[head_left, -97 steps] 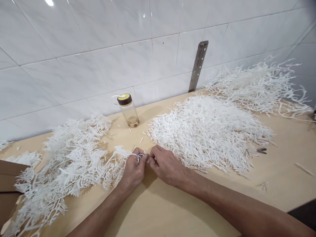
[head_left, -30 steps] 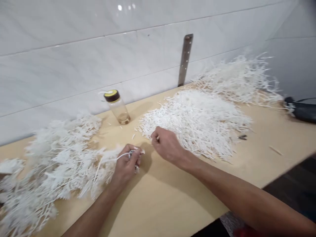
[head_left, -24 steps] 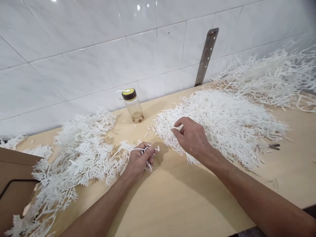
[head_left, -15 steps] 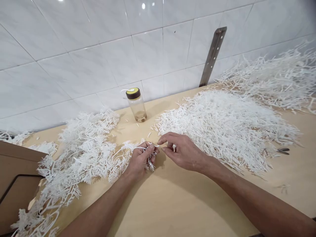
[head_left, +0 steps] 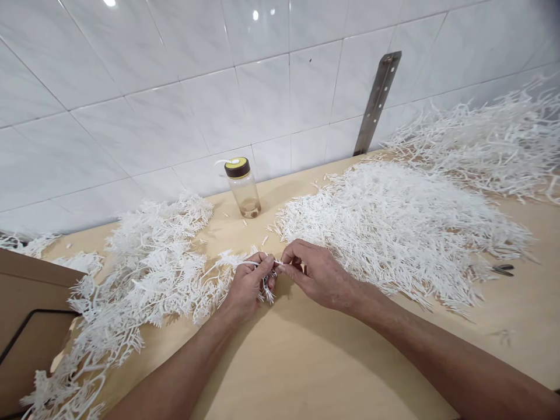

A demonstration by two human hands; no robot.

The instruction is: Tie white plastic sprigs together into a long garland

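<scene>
My left hand (head_left: 249, 284) is closed on a white branching plastic sprig (head_left: 266, 290), whose thin tips hang below the fingers. Thumb and forefinger of my right hand (head_left: 317, 271) pinch the sprig's end just right of the left fingertips. Left of the hands spreads a heap of white branched sprigs (head_left: 166, 274), reaching up to my left hand. Behind and beyond my right hand lies a broad pile of short white spiky pieces (head_left: 406, 227). A few loose white bits (head_left: 265, 240) are scattered on the wooden table (head_left: 324, 361) between the piles.
A clear bottle (head_left: 245, 192) with a black and yellow lid stands near the tiled wall (head_left: 262, 105). A metal bracket (head_left: 377, 102) leans there. More white strands (head_left: 490, 146) lie at back right, dark-handled snippers (head_left: 503, 269) at right, and a cardboard box (head_left: 35, 315) at left.
My right thumb and forefinger have closed on the end of the sprig, where they were apart before. My left hand has kept its place and hold.
</scene>
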